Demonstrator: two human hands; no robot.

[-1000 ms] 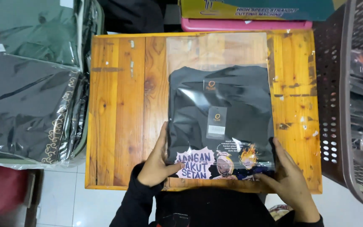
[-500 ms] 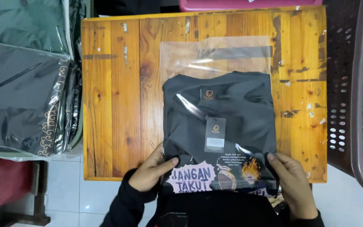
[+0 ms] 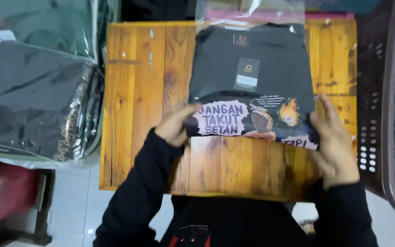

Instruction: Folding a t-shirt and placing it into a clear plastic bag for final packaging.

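Observation:
A folded black T-shirt (image 3: pixel 252 68) with a hang tag and a printed cartoon graphic lies inside a clear plastic bag (image 3: pixel 247 11) over the wooden table (image 3: pixel 147 114). My left hand (image 3: pixel 177 126) grips the shirt's lower left corner. My right hand (image 3: pixel 337 142) holds the lower right corner. The shirt is lifted at my end and reaches toward the table's far edge. The bag's open end sticks out past the shirt's collar.
Stacks of bagged dark garments (image 3: pixel 28 91) sit to the left of the table. A dark perforated plastic basket (image 3: pixel 385 100) stands at the right. White floor tiles (image 3: pixel 76 201) show below left, beside a red object (image 3: pixel 0 192).
Both hands have pushed the bagged shirt away from me, from the table's near edge toward the far edge. The bare near part of the table now shows.

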